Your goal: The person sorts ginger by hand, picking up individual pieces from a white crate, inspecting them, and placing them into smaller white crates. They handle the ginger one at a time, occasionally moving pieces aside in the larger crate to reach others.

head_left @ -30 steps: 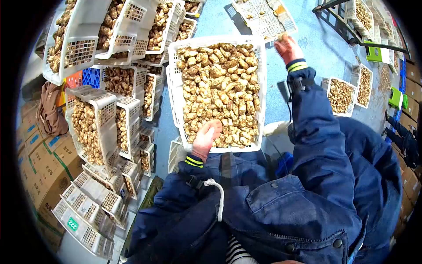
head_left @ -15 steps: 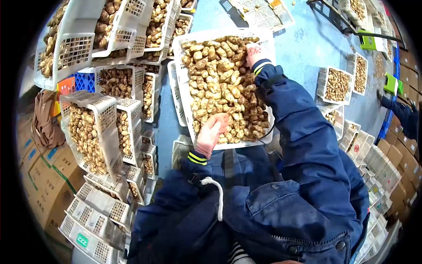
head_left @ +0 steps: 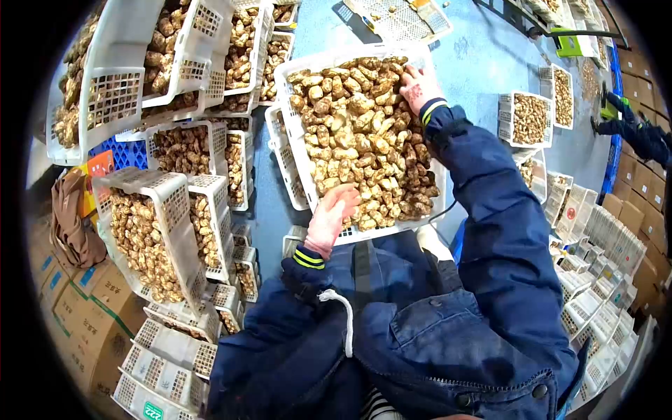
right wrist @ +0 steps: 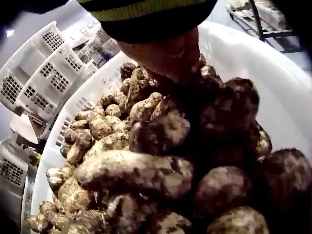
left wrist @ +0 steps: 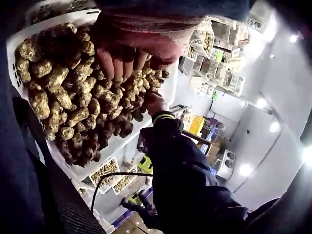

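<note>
Stacked white perforated plastic crates [head_left: 115, 101] hold tubers to the left. Before the person, a white rectangular plastic crate [head_left: 392, 52] is full of knobbly brown-and-tan tubers [head_left: 357, 140]. The left hand [head_left: 334, 212], fingers extended, touches those near the near rim; the right hand [head_left: 420, 89] reaches among the far-right ones, its grip hidden.

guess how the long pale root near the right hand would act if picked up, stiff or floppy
The long root is probably stiff, since it lies over other roots without sagging. Its rounded sides could let it roll, though those around it might check that. Its dark patches, perhaps soil, may rub off.
</note>
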Motion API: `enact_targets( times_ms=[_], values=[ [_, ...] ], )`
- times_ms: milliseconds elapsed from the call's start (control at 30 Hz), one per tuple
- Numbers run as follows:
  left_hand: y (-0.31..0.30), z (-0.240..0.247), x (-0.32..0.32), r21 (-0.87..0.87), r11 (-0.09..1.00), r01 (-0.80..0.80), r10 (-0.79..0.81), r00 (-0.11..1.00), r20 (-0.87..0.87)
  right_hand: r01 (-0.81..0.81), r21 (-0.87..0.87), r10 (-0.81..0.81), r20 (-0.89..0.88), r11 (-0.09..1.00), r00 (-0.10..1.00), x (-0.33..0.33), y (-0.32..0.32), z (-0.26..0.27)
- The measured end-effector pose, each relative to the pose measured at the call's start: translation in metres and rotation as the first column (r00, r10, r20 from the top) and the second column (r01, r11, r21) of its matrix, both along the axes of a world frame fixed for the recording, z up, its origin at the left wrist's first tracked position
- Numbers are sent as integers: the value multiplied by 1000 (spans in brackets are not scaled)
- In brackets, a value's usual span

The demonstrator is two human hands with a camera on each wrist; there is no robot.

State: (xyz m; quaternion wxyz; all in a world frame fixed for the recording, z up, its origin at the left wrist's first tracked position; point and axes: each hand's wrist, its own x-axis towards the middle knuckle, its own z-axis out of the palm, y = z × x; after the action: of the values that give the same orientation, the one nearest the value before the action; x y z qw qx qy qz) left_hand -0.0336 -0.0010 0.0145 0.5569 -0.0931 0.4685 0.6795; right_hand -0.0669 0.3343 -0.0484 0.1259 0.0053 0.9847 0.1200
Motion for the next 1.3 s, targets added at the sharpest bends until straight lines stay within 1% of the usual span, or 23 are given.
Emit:
enact_targets(
  times_ms=[67,100,167,200,233,300,367,500,533,633,700,800,833,900,967,1000,1033,1067,1100,1167,1233,1267,1300],
  values=[
    [-2,-5,-1,-38,999,-15,16,1000,19,-15,82,7,107,997,994,-8,3,-4],
    [-9,-13,1,19,999,-42,42,999,18,-112,-192,96,-92,975,991,-1,19,-2],
    [-8,-2,-6,58,997,-53,53,999,8,66,-673,-281,-216,737,935,14,10,11],
    [-7,-6,-5,-37,998,-47,46,998,-36,237,-866,-495,-15,441,869,25,4,22],
    [-9,-5,-1,-42,998,-37,36,999,-28,342,-867,-549,495,-363,673,34,-1,20],
    [-4,-6,-4,-12,997,-76,76,997,-33,116,-634,-510,706,-765,491,49,-12,26],
    [4,-5,-7,-35,998,-48,48,999,12,21,-400,-239,587,-916,774,54,-18,21],
    [9,-6,-11,-29,1000,-6,5,1000,-16,-115,-323,-323,721,-939,613,48,-41,54],
    [9,-7,-13,-30,999,14,-15,1000,-24,-63,-406,-322,612,-912,722,52,-41,52],
    [16,-3,-19,-45,997,63,-64,998,-23,58,-568,-348,578,-821,738,53,-41,69],
    [21,2,-21,-19,997,72,-73,996,-42,26,-511,-334,599,-859,728,62,-43,69],
    [35,9,-22,-35,997,74,-76,995,-59,237,-691,-430,643,-683,634,80,-57,58],
    [36,10,-21,-18,997,75,-76,995,-68,497,-813,-446,582,-303,680,73,-63,94],
    [39,10,-17,-8,1000,-7,6,999,-45,343,-904,-361,419,-257,833,78,-95,74],
    [29,-12,-13,30,999,-25,25,1000,0,379,-894,-416,447,-238,792,71,-95,64],
    [28,-6,-15,-13,998,-54,54,998,-29,415,-899,-531,423,-142,735,57,-79,45],
    [29,-1,-16,-55,995,-85,81,995,-58,491,-867,-589,354,83,726,38,-57,32],
    [29,3,-20,-74,994,-81,72,991,-110,431,-807,-684,47,403,728,25,-45,27],
    [24,-4,-20,-72,992,-101,93,990,-106,523,-676,-669,60,519,741,12,-34,5],
    [17,-12,-20,1,995,-95,95,993,-64,738,-461,-678,328,493,658,-14,-33,-13],
    [21,-2,-18,-39,994,-103,103,995,-7,739,-460,-668,346,492,659,-25,-35,-19],
    [25,1,-18,-72,993,-98,101,994,44,729,-551,-710,311,407,631,-22,-35,-19],
    [26,-2,-16,-51,996,-79,80,996,25,599,-776,-638,363,197,680,-6,-21,-66]
  ],
)
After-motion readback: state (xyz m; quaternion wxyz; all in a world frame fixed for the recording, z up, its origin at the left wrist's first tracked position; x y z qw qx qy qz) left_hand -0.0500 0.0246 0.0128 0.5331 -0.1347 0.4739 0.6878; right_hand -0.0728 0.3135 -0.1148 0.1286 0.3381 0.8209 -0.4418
